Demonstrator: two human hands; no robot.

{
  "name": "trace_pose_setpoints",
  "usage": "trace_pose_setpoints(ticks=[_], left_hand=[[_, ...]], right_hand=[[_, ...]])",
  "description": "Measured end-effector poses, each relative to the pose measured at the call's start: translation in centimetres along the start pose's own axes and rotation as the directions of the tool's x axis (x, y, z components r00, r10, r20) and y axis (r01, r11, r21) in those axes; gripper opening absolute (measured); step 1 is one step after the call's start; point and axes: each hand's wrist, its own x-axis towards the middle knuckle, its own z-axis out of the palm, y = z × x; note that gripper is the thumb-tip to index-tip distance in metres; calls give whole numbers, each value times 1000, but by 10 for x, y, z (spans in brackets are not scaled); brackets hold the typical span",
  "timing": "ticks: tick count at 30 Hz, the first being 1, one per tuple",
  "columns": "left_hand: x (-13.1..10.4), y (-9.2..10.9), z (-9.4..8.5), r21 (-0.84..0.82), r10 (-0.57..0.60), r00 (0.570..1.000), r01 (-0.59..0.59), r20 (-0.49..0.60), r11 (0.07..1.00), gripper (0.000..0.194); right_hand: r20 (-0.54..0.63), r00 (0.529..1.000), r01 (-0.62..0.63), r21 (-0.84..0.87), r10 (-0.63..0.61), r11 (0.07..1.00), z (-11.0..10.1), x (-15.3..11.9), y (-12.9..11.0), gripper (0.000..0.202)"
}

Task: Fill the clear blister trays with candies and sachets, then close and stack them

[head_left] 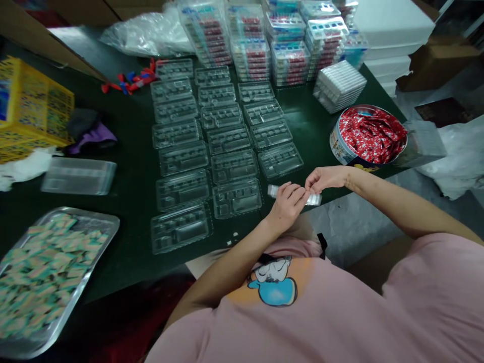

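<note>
At the table's near edge, my left hand (289, 204) is closed around a whitish, shiny strip (313, 199), whose ends stick out on both sides of my fingers. My right hand (321, 179) pinches at the strip's middle, its fingertips meeting those of my left hand. Whatever lies between the fingertips is hidden. Left of my hands, clear plastic trays (236, 196) with moulded compartments lie in three columns. Just beyond my right hand stands a round tin (338, 143) filled with small red printed packets (372, 133).
Behind the trays rise stacks of filled clear packs (251, 60). A block of stacked white strips (338, 85) sits behind the tin. To the left are a metal tray (113, 222) of small green-and-tan pieces (53, 272), stacked clear covers (79, 175) and a yellow crate (45, 103).
</note>
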Motion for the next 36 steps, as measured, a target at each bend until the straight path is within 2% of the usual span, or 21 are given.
trace_pose_setpoints(ticks=[5,11,18,23,30,36], left_hand=[[-4,1,0,-24,1,1000,-1,8,1000,25],[-4,1,1,-41,-9,1000,10,29,999,26],[-1,3,1,-30,18,1000,-18,8,999,25],[2,4,1,-2,36,999,-36,-25,999,19],[-1,4,5,-78,18,1000,-16,25,997,23],[-2,3,6,-78,19,998,-14,63,997,23]], right_hand=[[21,1000,-15,68,14,998,2,-3,3,24],[41,999,25,44,-27,999,-3,-9,5,33],[60,998,22,52,-25,998,-4,-8,9,30],[0,998,68,61,-68,996,2,-11,9,26],[43,998,49,112,-54,992,1,-15,12,35],[76,995,48,142,-59,989,-1,-9,18,33]])
